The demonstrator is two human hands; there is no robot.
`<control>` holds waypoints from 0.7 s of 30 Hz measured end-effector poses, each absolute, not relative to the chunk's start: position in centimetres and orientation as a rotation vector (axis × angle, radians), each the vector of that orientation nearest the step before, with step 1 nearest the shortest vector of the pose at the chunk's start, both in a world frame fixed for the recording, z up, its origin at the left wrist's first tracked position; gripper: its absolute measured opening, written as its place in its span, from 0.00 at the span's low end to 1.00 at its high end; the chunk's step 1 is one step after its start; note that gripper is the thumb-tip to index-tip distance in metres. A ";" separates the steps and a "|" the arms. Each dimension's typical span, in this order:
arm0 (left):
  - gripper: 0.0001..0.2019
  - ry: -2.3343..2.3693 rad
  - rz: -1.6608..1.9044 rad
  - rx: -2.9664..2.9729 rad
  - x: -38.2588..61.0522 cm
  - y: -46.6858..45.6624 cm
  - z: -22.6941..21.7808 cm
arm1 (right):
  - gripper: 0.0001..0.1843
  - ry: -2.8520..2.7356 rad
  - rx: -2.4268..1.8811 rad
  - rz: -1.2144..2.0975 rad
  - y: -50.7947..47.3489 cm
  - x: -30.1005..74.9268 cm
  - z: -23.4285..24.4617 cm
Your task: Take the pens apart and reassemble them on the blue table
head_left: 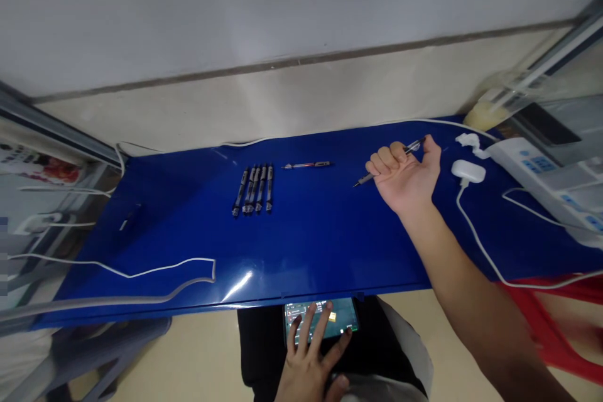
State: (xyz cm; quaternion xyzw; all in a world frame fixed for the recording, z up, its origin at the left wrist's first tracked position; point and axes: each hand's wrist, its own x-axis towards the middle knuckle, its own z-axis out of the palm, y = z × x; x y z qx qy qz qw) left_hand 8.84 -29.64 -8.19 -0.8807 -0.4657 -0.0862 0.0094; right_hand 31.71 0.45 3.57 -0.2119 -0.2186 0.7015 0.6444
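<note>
My right hand (407,179), palm turned up, is closed round a pen (370,179) just above the right part of the blue table. The pen's dark tip points left, and its clear end sticks out near my thumb. Below the table's front edge, my left hand (311,358) lies with fingers spread over the lit screen of a phone or tablet (346,314) on my lap. Several black-and-clear pens (257,188) stand side by side in a row at the table's middle left. One pen with a reddish barrel (306,165) lies crosswise to their right.
White earbud case (468,171) with a cable sits right of my right hand, near crumpled tissue (471,143) and a power strip (541,182). A cup (487,114) stands at the back right. White cables (141,273) cross the front left. A red stool (551,326) is below right.
</note>
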 end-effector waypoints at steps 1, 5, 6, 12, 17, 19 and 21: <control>0.37 -1.466 -0.276 -2.755 8.8 -29.8 -8.3 | 0.32 -0.495 -0.484 1.598 0.4 31.7 3.6; 0.34 -1.654 -0.375 -2.720 8.6 -31.3 -9.6 | 0.32 -0.493 -0.475 1.596 0.4 31.7 3.7; 0.32 -1.698 -0.411 -2.703 8.5 -31.8 -9.9 | 0.31 -0.495 -0.474 1.595 0.4 31.7 3.7; 0.29 -1.799 -0.641 -2.527 6.3 -33.0 -11.1 | 0.31 -0.499 -0.490 1.571 0.5 31.7 3.7; 0.27 -1.731 -0.612 -2.553 5.1 -32.9 -11.3 | 0.31 -0.495 -0.451 1.598 0.5 31.6 3.8; 0.28 -1.756 -0.639 -2.531 5.2 -32.9 -11.5 | 0.31 -0.486 -0.444 1.604 0.5 31.5 3.7; 0.28 -1.791 -0.658 -2.508 5.5 -33.0 -11.6 | 0.31 -0.474 -0.444 1.598 0.5 31.5 3.6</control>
